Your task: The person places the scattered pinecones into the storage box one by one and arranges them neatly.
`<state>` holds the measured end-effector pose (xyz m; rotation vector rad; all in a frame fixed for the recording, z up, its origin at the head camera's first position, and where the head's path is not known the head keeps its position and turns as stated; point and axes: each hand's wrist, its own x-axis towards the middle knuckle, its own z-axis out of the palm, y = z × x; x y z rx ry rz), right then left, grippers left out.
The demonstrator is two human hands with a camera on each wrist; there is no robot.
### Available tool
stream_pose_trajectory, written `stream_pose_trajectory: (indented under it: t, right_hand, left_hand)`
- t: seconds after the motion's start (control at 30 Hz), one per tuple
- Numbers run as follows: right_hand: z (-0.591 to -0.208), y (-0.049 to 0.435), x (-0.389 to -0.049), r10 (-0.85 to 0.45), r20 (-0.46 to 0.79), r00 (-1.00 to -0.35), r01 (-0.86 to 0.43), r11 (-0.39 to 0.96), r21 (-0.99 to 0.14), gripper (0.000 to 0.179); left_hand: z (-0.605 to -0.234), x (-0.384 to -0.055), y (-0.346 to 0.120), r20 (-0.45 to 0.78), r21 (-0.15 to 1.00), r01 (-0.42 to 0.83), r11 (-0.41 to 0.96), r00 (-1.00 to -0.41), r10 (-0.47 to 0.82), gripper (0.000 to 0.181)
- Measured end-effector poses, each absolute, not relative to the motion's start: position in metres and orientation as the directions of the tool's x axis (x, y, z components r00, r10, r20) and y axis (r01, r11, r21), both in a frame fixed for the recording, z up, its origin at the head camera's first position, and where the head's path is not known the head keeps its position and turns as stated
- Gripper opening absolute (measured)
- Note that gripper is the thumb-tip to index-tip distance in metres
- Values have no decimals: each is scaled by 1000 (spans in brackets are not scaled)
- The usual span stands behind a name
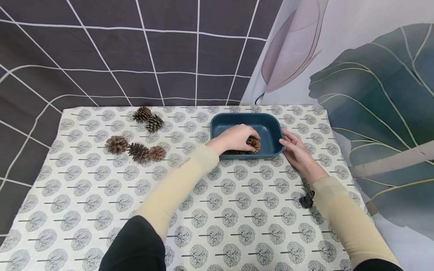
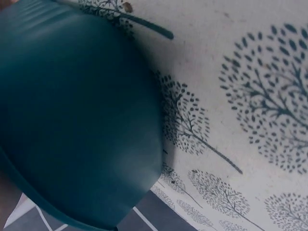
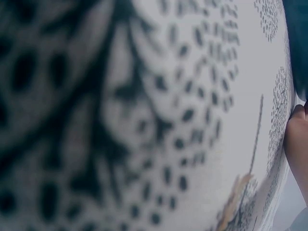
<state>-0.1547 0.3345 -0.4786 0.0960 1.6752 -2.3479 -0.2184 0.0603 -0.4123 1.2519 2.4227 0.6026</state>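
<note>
A dark teal rectangular box (image 1: 223, 119) stands near the table's back edge. Inside it, my left hand (image 1: 235, 138) reaches over the near rim, its fingers curled round a brown pine cone (image 1: 254, 144). Part of another cone (image 1: 238, 152) shows beneath that hand. At the box's right end my right hand (image 1: 296, 152) grips the wall, the thumb at the rim and the fingers along the outside. The left wrist view is filled largely by the box's smooth outer wall (image 2: 86, 106). In the right wrist view, part of the right hand (image 3: 297, 149) meets the box at the edge.
Two pine cones (image 1: 154, 123) lie together at the back left. Nearer, several more cones, including a wide brown one (image 1: 116, 145) and a reddish one (image 1: 157, 153), form a row. A tree-print cloth (image 1: 217, 226) covers the table. A small black device (image 1: 307, 199) sits beside the right wrist.
</note>
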Motion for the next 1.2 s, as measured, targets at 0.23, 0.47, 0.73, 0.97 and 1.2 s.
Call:
stream_pose_trajectory:
  t: [0.23, 0.47, 0.73, 0.97, 1.2]
  right_hand:
    - [-479, 334, -155, -179, -185, -966, 235, -327, -915, 55]
    - [-480, 334, -155, -190, -155, -969, 217, -372, -902, 38]
    - [-480, 334, -154, -186, -162, -969, 219, -341, -914, 40]
    - [-480, 334, -153, -189, -164, -968, 222, -349, -910, 41]
    - [-480, 334, -155, -191, -171, -967, 229, -344, -911, 50]
  left_hand:
    - [-414, -216, 60, -130, 522, 693, 497, -512, 849, 46]
    - [-424, -218, 57, -157, 541, 673, 505, -509, 846, 43]
    - [-426, -219, 54, -164, 557, 655, 510, -515, 841, 45]
    - [-427, -219, 53, -171, 556, 653, 514, -516, 839, 46]
    - [-426, -221, 52, -160, 555, 661, 505, -511, 844, 47]
